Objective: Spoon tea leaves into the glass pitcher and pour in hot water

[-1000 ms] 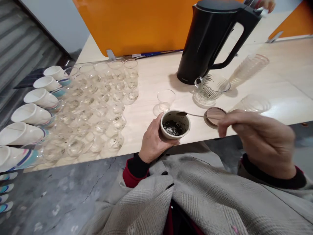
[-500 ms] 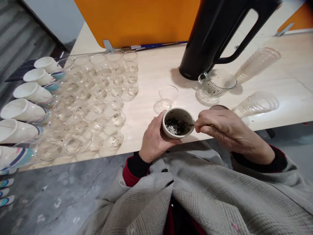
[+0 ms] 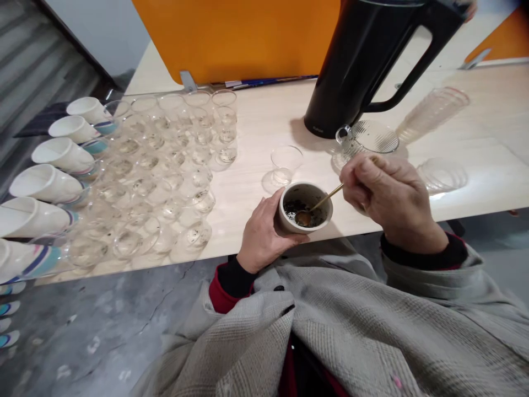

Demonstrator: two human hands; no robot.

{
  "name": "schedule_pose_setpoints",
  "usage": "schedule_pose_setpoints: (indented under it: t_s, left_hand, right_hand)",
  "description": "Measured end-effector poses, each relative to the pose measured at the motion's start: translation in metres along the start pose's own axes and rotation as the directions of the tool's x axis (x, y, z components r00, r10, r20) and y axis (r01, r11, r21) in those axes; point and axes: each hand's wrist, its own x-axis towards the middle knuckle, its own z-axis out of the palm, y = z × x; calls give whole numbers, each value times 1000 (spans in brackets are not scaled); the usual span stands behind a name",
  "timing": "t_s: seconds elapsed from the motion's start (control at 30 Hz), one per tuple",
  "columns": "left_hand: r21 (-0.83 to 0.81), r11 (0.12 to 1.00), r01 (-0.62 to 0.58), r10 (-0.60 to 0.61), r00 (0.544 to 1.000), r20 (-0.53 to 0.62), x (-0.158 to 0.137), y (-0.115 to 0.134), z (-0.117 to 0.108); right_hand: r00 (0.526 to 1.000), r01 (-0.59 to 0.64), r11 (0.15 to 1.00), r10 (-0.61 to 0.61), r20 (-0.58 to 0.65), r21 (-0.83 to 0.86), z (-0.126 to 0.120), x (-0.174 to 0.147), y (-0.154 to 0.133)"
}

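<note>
My left hand (image 3: 261, 234) grips a small round ceramic jar (image 3: 306, 208) with dark loose tea leaves inside, held at the table's near edge. My right hand (image 3: 390, 198) holds a thin gold spoon (image 3: 321, 203) by its handle. The spoon's bowl rests down in the leaves inside the jar. A single small clear glass (image 3: 286, 163) stands just beyond the jar. A ribbed glass pitcher (image 3: 366, 140) sits right behind my right hand.
A black electric kettle (image 3: 363, 60) stands at the back. Several small clear glasses (image 3: 165, 171) fill the table's left part, with white paper cups (image 3: 61, 160) lying along the left edge. Stacks of clear cups (image 3: 433, 110) lie at the right. An orange partition (image 3: 248, 38) closes the back.
My right hand has brought the spoon in from the right and tipped it up, so its bowl now dips into the leaves. The wooden lid is now hidden behind my hand.
</note>
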Motion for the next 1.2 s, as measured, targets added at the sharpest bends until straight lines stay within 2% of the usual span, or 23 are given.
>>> schedule_pose_setpoints:
  t_s: [0.1,0.3,0.37,0.43,0.53,0.63,0.7,0.73,0.77,0.87,0.9,0.93,1.03,1.13,1.2]
  left_hand:
    - [-5,1000,-7,7,1000,-1,-1,-2,1]
    - [-18,1000,-5,5,1000,-12,-1,-3,3]
    - [-22,1000,-6,5,1000,-18,-1,-3,2]
    - [-26,1000,-1,0,1000,-20,-1,-1,2]
    - [-25,1000,15,-15,1000,-14,0,0,2]
    - [-13,1000,22,-22,1000,-6,0,0,1]
    - [-8,1000,22,-22,1000,-1,0,0,1]
    - [-5,1000,23,-23,1000,1,0,0,1]
    - [-3,1000,24,-24,1000,3,0,0,1]
    - [-2,999,33,-33,999,4,0,0,0]
    - [-3,999,37,-37,999,6,0,1,0]
    - [-4,999,40,-40,999,7,0,1,0]
    - [-1,999,47,-47,999,7,1,2,-1]
    - [-2,999,49,-49,999,1,1,3,0]
    - [-10,999,45,-45,999,0,1,3,0]
  right_hand:
    - [983,-53,985,80,-166,163,-1,0,6]
    - [956,-25,963,102,-275,269,-8,-1,13]
    - [950,3,967,78,-304,255,-10,-1,15]
    - [948,60,983,-2,-317,173,-11,-1,16]
    - [926,183,980,-197,-322,-72,-9,0,13]
    - [842,348,909,-411,-349,-230,1,4,9]
    - [751,455,858,-513,-415,-238,10,8,11]
    - [732,473,846,-533,-425,-245,14,12,14]
    - [751,461,848,-529,-394,-261,17,15,18]
    - [894,337,878,-411,-176,-339,20,26,33]
    - [924,299,883,-363,-122,-362,20,29,37]
    - [934,281,886,-341,-106,-368,19,31,40]
    - [919,278,907,-347,-186,-318,18,34,42]
    - [891,270,945,-319,-324,-187,13,32,39]
    - [856,267,960,-278,-437,-87,3,32,38]
